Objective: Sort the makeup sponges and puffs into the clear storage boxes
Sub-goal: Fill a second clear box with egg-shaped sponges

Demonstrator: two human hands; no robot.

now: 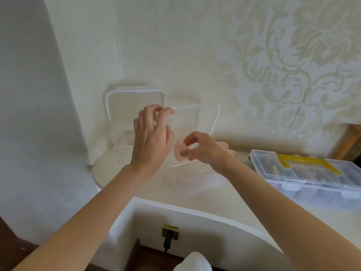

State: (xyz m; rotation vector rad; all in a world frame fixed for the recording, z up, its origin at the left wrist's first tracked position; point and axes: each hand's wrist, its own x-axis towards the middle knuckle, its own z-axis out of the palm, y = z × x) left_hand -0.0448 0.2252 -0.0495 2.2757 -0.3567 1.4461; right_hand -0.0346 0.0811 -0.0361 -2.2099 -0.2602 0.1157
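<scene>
My right hand [203, 148] pinches a pink half-round makeup sponge [180, 152] between thumb and fingers, just above a clear storage box [195, 180] on the pale table. My left hand [151, 137] holds up that box's clear lid [197, 118], fingertips on its upper left edge. A second clear box with its lid raised [134, 106] leans against the wall at the back left. More pinkish puffs [224, 144] show behind my right hand, mostly hidden.
A clear compartment case with a yellow handle [304, 171] sits at the right on the table [244, 202]. A wooden frame [349, 141] stands at the far right. Patterned wallpaper rises close behind. The table's curved front edge overhangs a wall socket with a black plug [169, 235].
</scene>
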